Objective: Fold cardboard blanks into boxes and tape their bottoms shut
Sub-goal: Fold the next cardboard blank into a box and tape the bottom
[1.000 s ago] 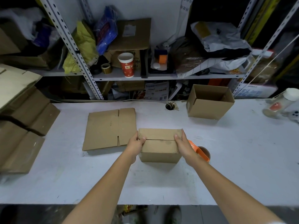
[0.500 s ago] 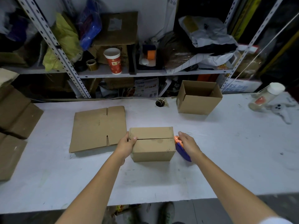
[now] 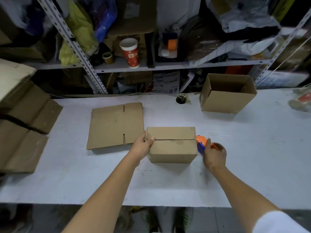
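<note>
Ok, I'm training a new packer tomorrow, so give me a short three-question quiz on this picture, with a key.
1. True or false: no hand touches the tape dispenser.
2. Relative to the folded box, the flat blank lies: A) on top of it; B) to its left, on the table; C) inside it.
3. Fill in: the left hand holds the folded box, whose closed flaps face ___.

Key
1. False: the right hand grips it.
2. B.
3. Up.
</note>
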Motion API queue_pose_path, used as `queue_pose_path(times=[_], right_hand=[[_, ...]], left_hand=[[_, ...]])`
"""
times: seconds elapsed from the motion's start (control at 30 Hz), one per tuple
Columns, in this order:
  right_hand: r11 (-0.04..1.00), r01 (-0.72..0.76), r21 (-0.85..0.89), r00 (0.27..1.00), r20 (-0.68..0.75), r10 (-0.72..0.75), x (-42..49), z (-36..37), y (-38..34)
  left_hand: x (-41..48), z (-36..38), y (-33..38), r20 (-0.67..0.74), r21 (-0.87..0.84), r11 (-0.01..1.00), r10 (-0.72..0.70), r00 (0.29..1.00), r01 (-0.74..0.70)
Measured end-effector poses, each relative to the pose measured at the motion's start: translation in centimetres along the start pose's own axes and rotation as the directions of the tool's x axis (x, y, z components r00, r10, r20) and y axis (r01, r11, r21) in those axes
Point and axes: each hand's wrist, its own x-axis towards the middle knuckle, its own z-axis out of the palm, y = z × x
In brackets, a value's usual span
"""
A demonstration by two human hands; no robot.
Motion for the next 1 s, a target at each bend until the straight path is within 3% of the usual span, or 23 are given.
queue_pose_path(times=[0.13, 0.2, 0.3, 0.4, 0.53, 0.67, 0.83, 1.0], right_hand=[[0.993, 0.074, 0.088, 0.997, -0.003, -0.074, -0.1, -2.8, 0.5], [0.951, 0.076, 0.299, 0.996, 0.029, -0.089, -0.1, -5.5, 0.7], [0.743, 0.094, 0.663, 0.988, 0.032, -0.153, -1.0, -10.9, 0.0], [0.594, 0.102, 0.798, 0.979, 0.026, -0.203, -2.3, -16.5, -2.3], [0.617, 0.203, 0.761, 0.922, 0.063, -0.381, -3.2, -20.4, -4.8], [0.734, 0.248, 0.633, 0.816, 0.273, -0.510, -3.1, -20.7, -7.0], [0.871, 0.284, 0.401, 0.708, 0.525, -0.472, -2.6, -19.2, -8.1], [0.876, 0.340, 0.342, 0.662, 0.574, -0.481, -2.0, -19.4, -7.9]], left_hand=[[0.2, -0.1, -0.1, 0.014, -0.034, 0.999, -0.013, 1.000, 0.013], [0.3, 0.1, -0.1, 0.013, -0.055, 0.998, -0.013, 1.000, 0.014], [0.8, 0.8, -0.1, 0.029, -0.048, 0.999, -0.003, 1.000, 0.005], [1.0, 2.2, 0.4, 0.064, -0.009, 1.000, 0.013, 0.998, -0.013], [1.4, 4.7, 0.8, 0.073, 0.061, 0.997, 0.041, 0.996, -0.046], [1.3, 6.0, 1.3, 0.072, 0.093, 0.992, 0.074, 0.995, -0.081], [1.2, 5.9, 1.6, 0.082, 0.091, 0.993, 0.066, 0.994, -0.074], [1.0, 5.7, 2.6, 0.062, 0.213, 0.975, 0.056, 0.996, -0.068]])
